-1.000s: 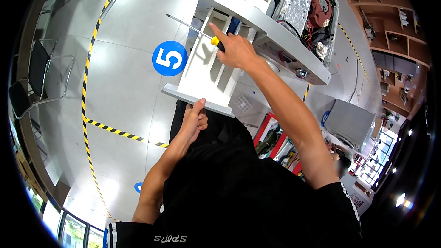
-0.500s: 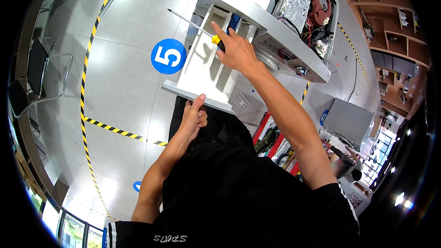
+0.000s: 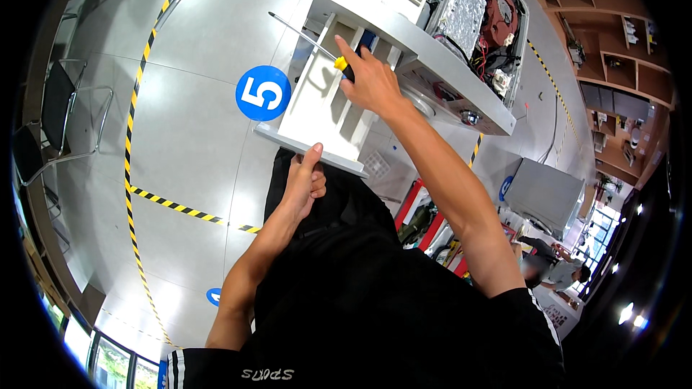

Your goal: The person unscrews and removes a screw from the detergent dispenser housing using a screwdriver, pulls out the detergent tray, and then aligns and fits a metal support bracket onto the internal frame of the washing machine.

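Note:
A white detergent drawer (image 3: 308, 117) with a grey front is pulled out of a washing machine (image 3: 440, 57) toward me. My left hand (image 3: 305, 181) is closed on the drawer's front edge, its thumb on top and its fingers curled below. Over the drawer's compartments, my right hand (image 3: 376, 86) holds a screwdriver (image 3: 341, 64) with a yellow and black handle. The long shaft points to the far left, past the drawer's side. Its index finger stretches forward over the drawer. A blue part (image 3: 367, 39) shows inside the drawer near the machine, partly hidden by the fingers.
The machine's top is off, exposing wires and a reddish-brown part (image 3: 502, 11). A red-edged tool case (image 3: 422, 220) lies right of my body; a grey appliance (image 3: 544, 191) stands beyond. Chairs (image 3: 61, 101) line the left. Another person (image 3: 562, 271) is far right.
Both hands, the screwdriver and the drawer keep nearly the same places, while the view shifts slightly. The person at the far right has changed posture.

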Action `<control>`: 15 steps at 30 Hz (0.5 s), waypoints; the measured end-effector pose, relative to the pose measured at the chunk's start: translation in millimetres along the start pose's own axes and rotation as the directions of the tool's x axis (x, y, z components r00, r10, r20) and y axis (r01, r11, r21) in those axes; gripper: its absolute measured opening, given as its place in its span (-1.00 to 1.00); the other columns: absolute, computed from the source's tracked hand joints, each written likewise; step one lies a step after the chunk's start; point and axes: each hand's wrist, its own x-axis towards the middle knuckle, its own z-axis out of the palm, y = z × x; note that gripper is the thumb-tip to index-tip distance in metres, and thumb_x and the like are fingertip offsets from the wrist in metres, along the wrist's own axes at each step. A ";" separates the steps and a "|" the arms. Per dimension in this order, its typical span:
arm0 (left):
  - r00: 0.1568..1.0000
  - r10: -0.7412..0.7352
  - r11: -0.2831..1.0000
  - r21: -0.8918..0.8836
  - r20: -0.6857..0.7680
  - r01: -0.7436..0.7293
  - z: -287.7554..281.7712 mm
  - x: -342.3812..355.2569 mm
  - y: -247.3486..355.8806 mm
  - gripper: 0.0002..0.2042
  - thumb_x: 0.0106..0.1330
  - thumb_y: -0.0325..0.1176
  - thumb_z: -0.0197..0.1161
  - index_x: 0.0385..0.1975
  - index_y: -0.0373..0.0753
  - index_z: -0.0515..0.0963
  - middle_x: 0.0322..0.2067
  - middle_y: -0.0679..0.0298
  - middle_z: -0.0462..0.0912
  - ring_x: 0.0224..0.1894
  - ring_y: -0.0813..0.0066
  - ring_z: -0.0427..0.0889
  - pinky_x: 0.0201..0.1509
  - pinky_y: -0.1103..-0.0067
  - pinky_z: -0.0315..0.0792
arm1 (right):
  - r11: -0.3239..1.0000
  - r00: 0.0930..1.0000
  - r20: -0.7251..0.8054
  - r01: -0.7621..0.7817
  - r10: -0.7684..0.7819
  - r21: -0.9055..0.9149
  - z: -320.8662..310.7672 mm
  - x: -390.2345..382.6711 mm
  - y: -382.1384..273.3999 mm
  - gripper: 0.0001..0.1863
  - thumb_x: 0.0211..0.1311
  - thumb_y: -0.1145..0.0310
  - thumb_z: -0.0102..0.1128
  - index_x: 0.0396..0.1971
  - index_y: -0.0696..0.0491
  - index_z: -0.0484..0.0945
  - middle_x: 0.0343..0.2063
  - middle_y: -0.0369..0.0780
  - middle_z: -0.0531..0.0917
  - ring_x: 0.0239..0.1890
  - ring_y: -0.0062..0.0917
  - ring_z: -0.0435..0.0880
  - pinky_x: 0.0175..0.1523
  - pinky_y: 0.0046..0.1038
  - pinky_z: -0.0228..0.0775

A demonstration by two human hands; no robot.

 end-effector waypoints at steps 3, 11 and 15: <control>1.000 0.017 1.000 0.006 0.007 -0.017 2.8 3.0 2.3 -0.48 0.11 0.08 0.24 -0.29 -0.19 0.15 -0.69 0.48 0.11 -0.78 0.78 0.02 -0.74 0.75 -0.06 | 0.999 0.998 0.049 -0.034 0.031 0.043 -6.5 2.7 -1.0 -0.15 -0.09 0.34 0.11 0.29 -0.34 0.03 -0.01 0.26 0.37 -0.23 0.09 0.55 -0.09 -0.13 0.44; 1.000 -0.008 1.000 -0.025 0.008 0.008 6.4 15.6 1.2 -0.49 0.13 0.08 0.22 -0.26 -0.17 0.15 -0.68 0.46 0.10 -0.77 0.77 0.02 -0.74 0.74 -0.07 | 0.999 0.999 -0.045 0.027 -0.026 0.039 -1.0 6.9 17.4 -0.17 -0.08 0.33 0.11 0.29 -0.36 0.05 0.02 0.24 0.37 -0.19 0.06 0.55 -0.06 -0.17 0.43; 1.000 -0.019 0.998 -0.055 0.012 0.020 9.3 16.1 -1.2 -0.50 0.14 0.08 0.22 -0.26 -0.17 0.15 -0.69 0.47 0.09 -0.77 0.77 0.01 -0.74 0.74 -0.07 | 1.000 1.000 -0.017 0.014 -0.014 0.021 -1.6 6.3 17.6 -0.18 -0.09 0.33 0.11 0.28 -0.36 0.07 0.01 0.24 0.38 -0.19 0.06 0.55 -0.07 -0.17 0.43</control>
